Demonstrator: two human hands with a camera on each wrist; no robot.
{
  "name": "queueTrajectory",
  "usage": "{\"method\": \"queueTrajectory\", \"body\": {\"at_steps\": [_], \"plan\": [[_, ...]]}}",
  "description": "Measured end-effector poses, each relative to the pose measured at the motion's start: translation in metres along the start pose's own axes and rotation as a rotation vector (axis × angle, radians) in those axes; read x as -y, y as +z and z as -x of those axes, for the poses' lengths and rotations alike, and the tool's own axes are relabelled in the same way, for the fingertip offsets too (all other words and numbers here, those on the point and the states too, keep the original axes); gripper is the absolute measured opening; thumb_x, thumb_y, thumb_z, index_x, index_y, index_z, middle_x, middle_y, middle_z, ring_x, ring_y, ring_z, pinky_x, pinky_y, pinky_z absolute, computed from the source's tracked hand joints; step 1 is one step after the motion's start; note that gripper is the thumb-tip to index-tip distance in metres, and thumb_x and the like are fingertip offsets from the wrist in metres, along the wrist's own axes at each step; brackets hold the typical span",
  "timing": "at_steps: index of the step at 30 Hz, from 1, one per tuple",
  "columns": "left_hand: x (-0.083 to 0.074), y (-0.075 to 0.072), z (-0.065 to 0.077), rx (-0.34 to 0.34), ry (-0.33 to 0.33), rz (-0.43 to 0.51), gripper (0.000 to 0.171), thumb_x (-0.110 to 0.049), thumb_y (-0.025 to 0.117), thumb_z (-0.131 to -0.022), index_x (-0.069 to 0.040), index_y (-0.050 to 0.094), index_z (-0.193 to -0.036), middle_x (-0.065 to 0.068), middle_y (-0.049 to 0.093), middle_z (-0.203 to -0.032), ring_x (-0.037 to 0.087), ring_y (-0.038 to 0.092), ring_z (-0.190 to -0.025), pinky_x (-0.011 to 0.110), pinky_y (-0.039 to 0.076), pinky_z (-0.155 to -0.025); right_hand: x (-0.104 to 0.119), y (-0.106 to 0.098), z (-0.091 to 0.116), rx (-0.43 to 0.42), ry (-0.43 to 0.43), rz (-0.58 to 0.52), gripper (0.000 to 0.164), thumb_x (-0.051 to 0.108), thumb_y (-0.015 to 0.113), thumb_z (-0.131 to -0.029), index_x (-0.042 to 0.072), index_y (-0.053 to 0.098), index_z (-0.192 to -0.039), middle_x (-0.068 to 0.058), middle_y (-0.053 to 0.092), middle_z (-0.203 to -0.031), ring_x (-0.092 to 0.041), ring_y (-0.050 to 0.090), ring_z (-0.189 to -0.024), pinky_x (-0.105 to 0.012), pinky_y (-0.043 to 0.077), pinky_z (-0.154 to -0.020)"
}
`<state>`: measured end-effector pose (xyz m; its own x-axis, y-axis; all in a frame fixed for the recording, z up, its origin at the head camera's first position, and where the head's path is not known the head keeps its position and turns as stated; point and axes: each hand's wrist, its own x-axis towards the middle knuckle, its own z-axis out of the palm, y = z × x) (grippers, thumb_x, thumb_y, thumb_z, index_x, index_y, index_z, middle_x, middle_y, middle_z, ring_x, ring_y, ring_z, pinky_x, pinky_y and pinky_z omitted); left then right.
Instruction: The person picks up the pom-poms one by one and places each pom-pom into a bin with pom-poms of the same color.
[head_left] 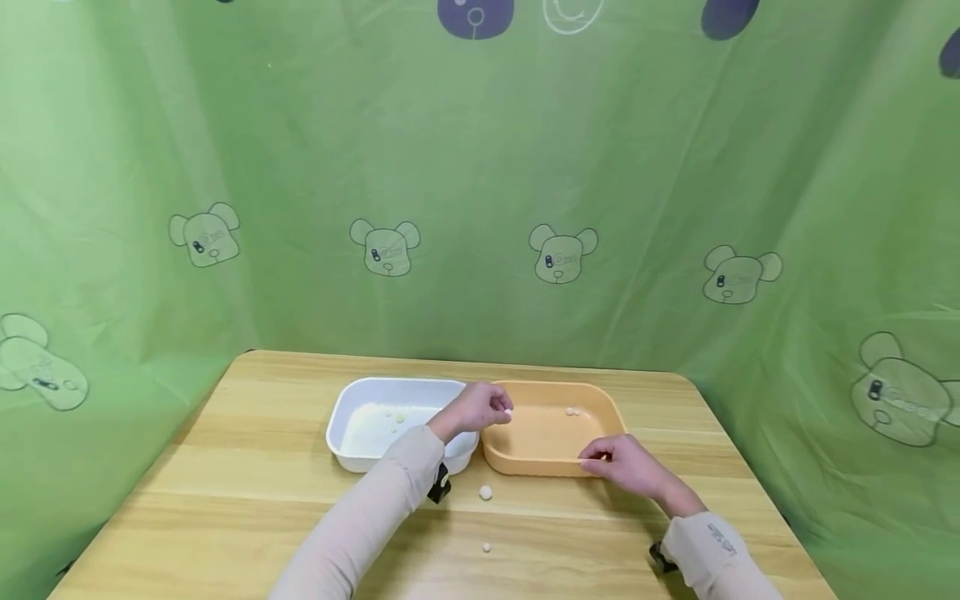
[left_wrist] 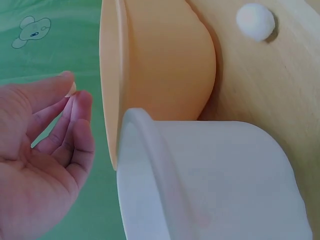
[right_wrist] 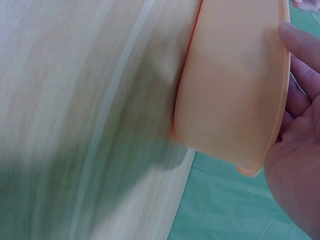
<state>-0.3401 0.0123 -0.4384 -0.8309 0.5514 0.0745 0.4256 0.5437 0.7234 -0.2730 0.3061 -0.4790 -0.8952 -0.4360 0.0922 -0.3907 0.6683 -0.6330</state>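
My left hand pinches a small whitish ball between thumb and fingertips, above the left end of the orange tray. Just left of that tray, close against it, stands a white tray with several small pale-yellow bits inside. My right hand grips the orange tray's near rim toward its right corner, thumb outside and fingers over the inner side. Inside the orange tray lie a few small white balls near the far right.
On the wooden table, a larger white fuzzy ball sits in front of the trays. Nearer the front lies a smaller white ball. A green curtain with bear prints hangs behind and at both sides.
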Motion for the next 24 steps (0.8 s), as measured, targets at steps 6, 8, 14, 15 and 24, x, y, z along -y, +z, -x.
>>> {"method": "queueTrajectory", "body": {"at_steps": [6, 8, 14, 15, 24], "plan": [[0.002, 0.001, -0.006, 0.015, -0.023, -0.026, 0.012, -0.005, 0.07, -0.084, -0.002, 0.067, -0.095, -0.002, 0.062, -0.08, 0.01, 0.056, -0.075, 0.023, 0.047, -0.071, 0.002, 0.0, 0.001, -0.005, -0.004, -0.005, 0.006, 0.02, 0.068, -0.088, 0.015, 0.071, -0.088, 0.008, 0.066, -0.082, -0.007, 0.057, -0.074, -0.025, 0.048, -0.066], [0.003, 0.001, -0.009, 0.009, -0.035, -0.038, 0.013, -0.005, 0.07, -0.084, -0.001, 0.067, -0.096, -0.001, 0.062, -0.08, 0.011, 0.057, -0.076, 0.022, 0.047, -0.071, 0.002, 0.0, 0.001, -0.006, -0.004, -0.009, 0.006, 0.019, 0.068, -0.088, 0.014, 0.071, -0.088, 0.008, 0.066, -0.082, -0.007, 0.057, -0.074, -0.024, 0.048, -0.066], [0.003, 0.0, -0.013, -0.059, -0.061, -0.036, 0.017, -0.001, 0.069, -0.081, 0.001, 0.067, -0.097, 0.005, 0.067, -0.085, 0.016, 0.062, -0.078, 0.023, 0.049, -0.071, 0.003, 0.001, 0.0, 0.005, -0.007, -0.016, 0.007, 0.02, 0.067, -0.088, 0.014, 0.071, -0.088, 0.007, 0.067, -0.083, -0.008, 0.057, -0.074, -0.025, 0.048, -0.066], [0.002, -0.001, -0.013, -0.072, -0.062, -0.034, 0.018, 0.0, 0.069, -0.08, 0.001, 0.067, -0.098, 0.006, 0.067, -0.085, 0.017, 0.063, -0.078, 0.023, 0.049, -0.071, 0.003, 0.001, 0.0, 0.009, -0.006, -0.017, 0.008, 0.021, 0.067, -0.089, 0.014, 0.071, -0.088, 0.007, 0.067, -0.083, -0.008, 0.057, -0.074, -0.025, 0.048, -0.066], [-0.001, -0.012, 0.002, -0.047, -0.006, -0.004, 0.013, 0.0, 0.068, -0.082, -0.001, 0.068, -0.094, 0.007, 0.067, -0.086, 0.017, 0.063, -0.08, 0.022, 0.05, -0.07, 0.002, -0.001, 0.0, 0.0, -0.006, 0.006, 0.008, 0.021, 0.067, -0.088, 0.014, 0.071, -0.087, 0.008, 0.066, -0.082, -0.008, 0.057, -0.074, -0.024, 0.047, -0.066]]}}
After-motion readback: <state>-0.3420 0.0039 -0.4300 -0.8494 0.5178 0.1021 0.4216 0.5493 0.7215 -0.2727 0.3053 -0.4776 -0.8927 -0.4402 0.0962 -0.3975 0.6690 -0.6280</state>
